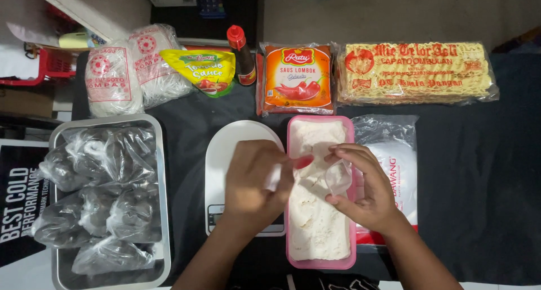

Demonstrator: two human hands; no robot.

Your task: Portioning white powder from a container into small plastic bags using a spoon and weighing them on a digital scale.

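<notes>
Clear, thin plastic, the small bag (337,174) looks light, limp and slippery, pinched at its mouth between the left hand (253,180) and right hand (360,186) over the pink tub (321,263) of white powder, so the rim seems the best grip.

At twelve o'clock an orange sauce pouch (297,78) with red chillies is seen. At one o'clock a long yellow noodle pack (416,73) with red print is laid. At eleven o'clock a yellow-green pouch (204,70) and two white noodle bags (132,70) are set. At three o'clock a clear bag with white powder (394,166) is placed.
</notes>
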